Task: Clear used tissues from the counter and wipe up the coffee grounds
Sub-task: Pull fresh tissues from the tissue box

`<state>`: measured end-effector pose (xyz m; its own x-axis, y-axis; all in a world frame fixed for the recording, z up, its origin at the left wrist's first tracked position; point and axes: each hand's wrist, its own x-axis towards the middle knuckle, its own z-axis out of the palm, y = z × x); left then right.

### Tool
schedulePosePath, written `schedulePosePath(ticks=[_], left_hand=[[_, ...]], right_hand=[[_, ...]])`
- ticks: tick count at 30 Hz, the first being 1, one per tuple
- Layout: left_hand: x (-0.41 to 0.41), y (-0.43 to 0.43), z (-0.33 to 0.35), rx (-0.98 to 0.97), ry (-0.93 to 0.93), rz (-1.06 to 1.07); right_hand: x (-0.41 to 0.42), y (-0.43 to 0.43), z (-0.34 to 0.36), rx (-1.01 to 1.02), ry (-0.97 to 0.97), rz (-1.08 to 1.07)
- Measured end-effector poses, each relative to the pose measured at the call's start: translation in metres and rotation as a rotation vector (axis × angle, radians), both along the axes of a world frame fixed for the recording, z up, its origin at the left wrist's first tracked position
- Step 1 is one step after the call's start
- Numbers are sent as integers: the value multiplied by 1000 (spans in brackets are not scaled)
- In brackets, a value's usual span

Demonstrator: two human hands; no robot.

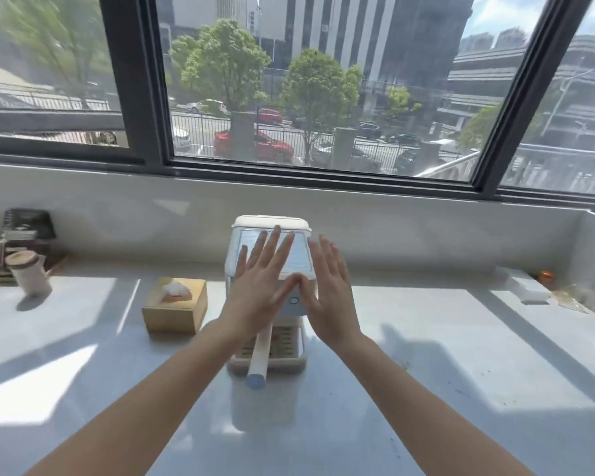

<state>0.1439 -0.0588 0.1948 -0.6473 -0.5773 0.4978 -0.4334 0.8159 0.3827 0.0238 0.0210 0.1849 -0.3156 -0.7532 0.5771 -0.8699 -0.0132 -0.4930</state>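
Note:
My left hand (260, 286) and my right hand (330, 293) are both stretched out flat over the counter, fingers spread, thumbs touching, holding nothing. They hover in front of a white coffee machine (272, 225) with a long white handle (259, 359) pointing toward me. A wooden tissue box (176, 309) with a tissue sticking out of its top sits just left of the machine. Dark coffee grounds (461, 389) lie scattered as small specks on the white counter (426, 338) to the right. No loose used tissues are visible.
A white lidded cup (28, 273) and a dark appliance (24, 231) stand at the far left. A white block (526, 286), a small orange object (545, 277) and a clear wrapper (571, 300) lie at the far right corner. A window runs behind the counter.

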Motion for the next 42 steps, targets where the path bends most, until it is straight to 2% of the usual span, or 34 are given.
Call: schedulePosePath(ticks=[3,6,12,17,21,24,27,30,34,37,40,42], left_hand=[[40,-54,-2,4,1,71],[75,-101,-17,30,10,126],[125,-196,-62,168,-55,256],[141,-245,-103,241,-169,302],[144,-276,-134,289,-325,304],[141,-295,-149,285,-376,252],[136,-305,-162,357,-306,134],[136,-307,-176,436,-128,68],[136,-314,-189,477,-19,204],[137,-320,-185,500,61,292],[138,-320,-168,642,304,306],[135,-317,-150,715,483,276]], right_hand=[[40,-59,1,-90,-38,90],[75,-112,-10,-80,-88,151],[123,-192,-28,-69,-200,127],[136,-238,-62,181,-245,172],[128,-267,-103,368,-367,89],[125,-283,-127,473,-466,31],[124,-293,-146,544,-516,43],[120,-304,-160,547,-464,5],[117,-317,-166,495,-428,-62],[114,-321,-167,453,-495,-85],[114,-323,-158,367,-602,-92],[118,-325,-142,234,-672,-78]])
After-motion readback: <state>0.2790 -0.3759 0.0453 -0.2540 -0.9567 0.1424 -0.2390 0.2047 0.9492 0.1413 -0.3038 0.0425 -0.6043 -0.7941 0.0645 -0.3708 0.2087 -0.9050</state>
